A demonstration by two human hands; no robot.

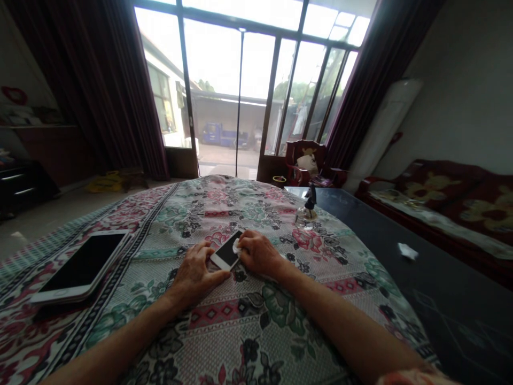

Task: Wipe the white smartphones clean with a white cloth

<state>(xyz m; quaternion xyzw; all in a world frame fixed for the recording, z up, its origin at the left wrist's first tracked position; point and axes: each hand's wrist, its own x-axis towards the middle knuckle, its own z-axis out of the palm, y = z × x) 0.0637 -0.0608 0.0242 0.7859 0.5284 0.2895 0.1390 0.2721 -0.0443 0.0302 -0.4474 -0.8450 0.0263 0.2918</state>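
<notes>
A white smartphone (225,254) with a dark screen lies flat on the patterned tablecloth (244,326) in front of me. My left hand (196,270) steadies it by the edges, with the fingers along its left side and the thumb at its near end. Pinched in my right hand (258,254) is a white wad of tissue or cloth (236,246), pressed against the screen. My right fingertips partly cover the wad and the phone's right edge. A clear bottle with a black spray top (308,209) stands beyond my right hand.
A larger white device with a dark screen (86,262) rests at the left, apparently on top of something. To the right, a dark glossy table (385,267) holds a crumpled white piece (407,251). Farther off are a chair (304,158), a sofa (444,187) and tall glass doors (236,107).
</notes>
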